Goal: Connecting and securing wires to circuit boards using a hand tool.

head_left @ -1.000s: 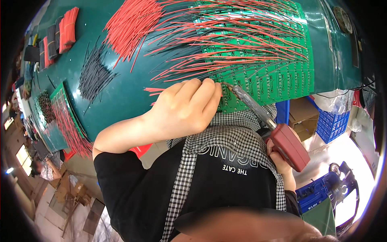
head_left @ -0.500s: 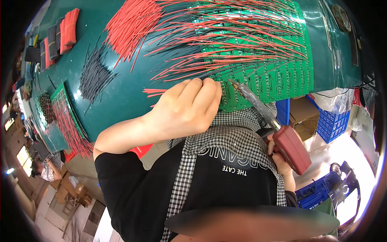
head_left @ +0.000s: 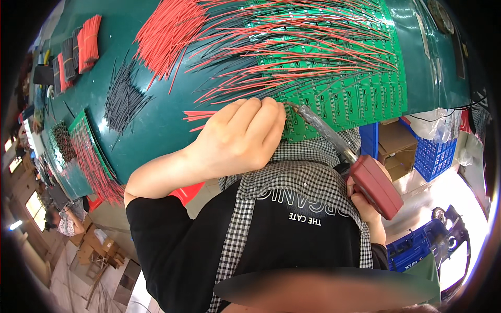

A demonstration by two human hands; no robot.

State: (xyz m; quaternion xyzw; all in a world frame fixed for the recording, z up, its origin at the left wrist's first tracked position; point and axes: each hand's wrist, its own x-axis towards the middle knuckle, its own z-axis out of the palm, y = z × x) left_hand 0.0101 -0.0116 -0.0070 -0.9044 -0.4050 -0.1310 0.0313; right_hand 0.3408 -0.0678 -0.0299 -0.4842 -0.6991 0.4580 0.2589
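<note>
My left hand [head_left: 242, 133] is closed over the near left part of a green circuit board panel [head_left: 365, 107]. Ends of several red wires [head_left: 198, 115] stick out from under its palm side; its fingertips are partly hidden. In my right hand [head_left: 365, 206] is a dark red soldering gun [head_left: 377, 187], its barrel slanting up and left. The thin tip meets or nearly meets the left fingertips at the board; contact cannot be made out. Rows of red and black wires [head_left: 313, 70] fan leftward off the panel.
Loose red wires [head_left: 169, 36] and black wires [head_left: 125, 96] lie in heaps on the green table [head_left: 162, 125]. Banded wire bundles [head_left: 88, 39] sit at the far left, near another wired board [head_left: 86, 135]. A blue crate [head_left: 436, 156] and cardboard box [head_left: 394, 143] stand below right.
The soldering gun's tip has shifted left, closer to my left fingertips. My left hand has moved only slightly and keeps its grip on the red wires.
</note>
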